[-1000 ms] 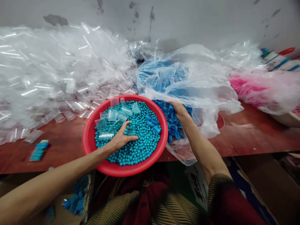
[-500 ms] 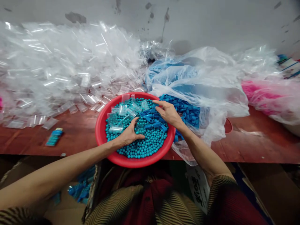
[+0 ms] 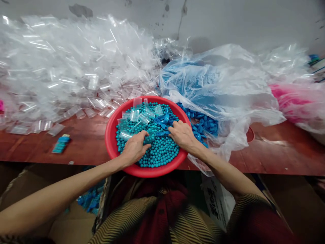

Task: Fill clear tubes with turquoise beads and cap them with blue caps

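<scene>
A red basin [image 3: 111, 135] full of turquoise beads [image 3: 159, 154] stands before me. Clear plastic sleeves [image 3: 134, 115] and blue plastic pieces [image 3: 165, 119], each with an oval opening, lie on the beads. My left hand [image 3: 135, 147] is over the basin's left front, thumb and index finger apart above the beads. A see-through sleeve may be close to those fingertips, but I cannot tell whether they touch it. At the right side my right hand [image 3: 183, 135] reaches in, its fingers curled together at the near ends of the blue pieces. What its fingertips hold is hidden.
Clear sleeves [image 3: 63, 74] are heaped along the back left of the red table [image 3: 86, 135]. Blue pieces [image 3: 207, 123] spill from a plastic bag [image 3: 228, 91] at right, beside a bag of pink items [image 3: 291, 98]. A bead-filled sleeve [image 3: 61, 144] lies left. Below is a cardboard box [image 3: 73, 220].
My right hand has come down and nearer, from spread above the blue pieces to curled at their near ends. My left hand has shifted slightly left. The view has shifted a little.
</scene>
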### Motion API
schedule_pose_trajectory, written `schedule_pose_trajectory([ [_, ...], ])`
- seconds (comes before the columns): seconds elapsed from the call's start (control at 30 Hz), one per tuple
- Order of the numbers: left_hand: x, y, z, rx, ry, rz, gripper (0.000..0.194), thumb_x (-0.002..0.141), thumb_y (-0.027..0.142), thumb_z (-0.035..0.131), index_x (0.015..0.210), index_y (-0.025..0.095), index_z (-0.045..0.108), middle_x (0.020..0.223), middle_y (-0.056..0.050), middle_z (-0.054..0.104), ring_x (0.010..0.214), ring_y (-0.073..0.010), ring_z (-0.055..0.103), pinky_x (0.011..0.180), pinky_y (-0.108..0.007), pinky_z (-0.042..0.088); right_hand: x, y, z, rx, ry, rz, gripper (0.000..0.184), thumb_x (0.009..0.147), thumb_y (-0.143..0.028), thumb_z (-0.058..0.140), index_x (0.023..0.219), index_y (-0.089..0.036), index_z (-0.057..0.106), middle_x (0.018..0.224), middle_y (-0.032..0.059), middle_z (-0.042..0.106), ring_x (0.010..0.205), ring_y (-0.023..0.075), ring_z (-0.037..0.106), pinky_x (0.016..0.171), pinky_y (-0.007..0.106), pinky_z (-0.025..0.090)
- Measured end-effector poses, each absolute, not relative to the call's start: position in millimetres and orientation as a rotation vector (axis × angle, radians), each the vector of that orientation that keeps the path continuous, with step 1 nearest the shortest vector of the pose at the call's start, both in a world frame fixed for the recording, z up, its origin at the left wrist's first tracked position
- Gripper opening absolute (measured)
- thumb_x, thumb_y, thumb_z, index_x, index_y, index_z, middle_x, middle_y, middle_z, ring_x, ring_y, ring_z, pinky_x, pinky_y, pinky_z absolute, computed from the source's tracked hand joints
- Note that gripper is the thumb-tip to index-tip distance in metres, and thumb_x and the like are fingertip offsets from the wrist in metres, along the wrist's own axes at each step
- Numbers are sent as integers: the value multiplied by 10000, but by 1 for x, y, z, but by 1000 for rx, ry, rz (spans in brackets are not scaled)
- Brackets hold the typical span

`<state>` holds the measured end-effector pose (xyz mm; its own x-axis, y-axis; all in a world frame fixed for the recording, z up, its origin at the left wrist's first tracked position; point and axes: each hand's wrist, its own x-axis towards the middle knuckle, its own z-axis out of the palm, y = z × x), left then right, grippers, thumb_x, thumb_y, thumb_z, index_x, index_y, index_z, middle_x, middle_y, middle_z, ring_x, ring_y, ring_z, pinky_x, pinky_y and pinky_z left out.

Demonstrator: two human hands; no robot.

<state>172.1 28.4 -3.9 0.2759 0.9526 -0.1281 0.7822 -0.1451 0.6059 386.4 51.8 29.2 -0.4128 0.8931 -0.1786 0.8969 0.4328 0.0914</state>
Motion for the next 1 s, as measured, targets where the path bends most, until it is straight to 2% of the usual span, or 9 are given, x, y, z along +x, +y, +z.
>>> schedule_pose_trajectory([
  [0.17,173,39,-4,1881,1525,402,176,725,283,610,885,219,574,794,-5,613,782,-204,579,745,-323,428,379,47,25,1540,2497,29,265,931,-249,361,974,-170,610,1029,138,614,959,259,533,713,323,377],
  [0.37,168,39,-8,1542,1360,650,169,695,265,566,839,187,525,757,11,585,729,-157,559,698,-298,446,375,33,29,1426,2495,-159,306,928,-225,318,1100,-189,568,892,94,677,772,220,615,608,288,370],
  [0.5,166,39,-12,1524,1292,535,178,698,268,546,852,181,544,623,39,538,614,-132,509,610,-267,416,376,34,28,1295,2533,-401,385,918,-228,362,1281,-207,488,1001,84,685,860,203,631,664,267,404],
  [0.6,164,42,-15,1573,1281,445,180,701,271,545,853,177,562,594,44,529,586,-126,490,581,-250,395,381,42,30,1174,2574,-591,512,885,-133,362,1386,-234,393,1080,65,673,922,184,619,724,263,415],
  [0.67,162,46,-15,1616,1290,403,184,696,268,546,852,176,575,605,39,541,585,-129,494,575,-247,390,384,47,30,1110,2593,-638,537,860,-87,358,1364,-255,432,1079,53,674,915,178,618,722,260,412],
  [0.77,162,50,-13,1696,1295,307,179,681,255,554,837,186,607,665,19,600,628,-147,534,606,-253,405,381,51,30,1109,2577,-524,516,853,-65,350,1312,-257,487,1007,50,688,870,175,626,683,251,391],
  [0.9,170,52,-10,1793,1336,215,147,660,238,581,792,209,637,777,-8,667,775,-195,590,705,-269,431,372,53,24,1162,2525,-269,370,917,-142,303,1173,-227,556,942,67,685,810,192,630,597,259,347],
  [1.0,182,52,-11,1796,1390,193,79,635,195,594,712,202,613,744,-34,659,795,-226,591,735,-301,431,369,53,18,1216,2481,-179,348,938,-176,268,1117,-211,565,963,88,669,797,203,625,575,270,338],
])
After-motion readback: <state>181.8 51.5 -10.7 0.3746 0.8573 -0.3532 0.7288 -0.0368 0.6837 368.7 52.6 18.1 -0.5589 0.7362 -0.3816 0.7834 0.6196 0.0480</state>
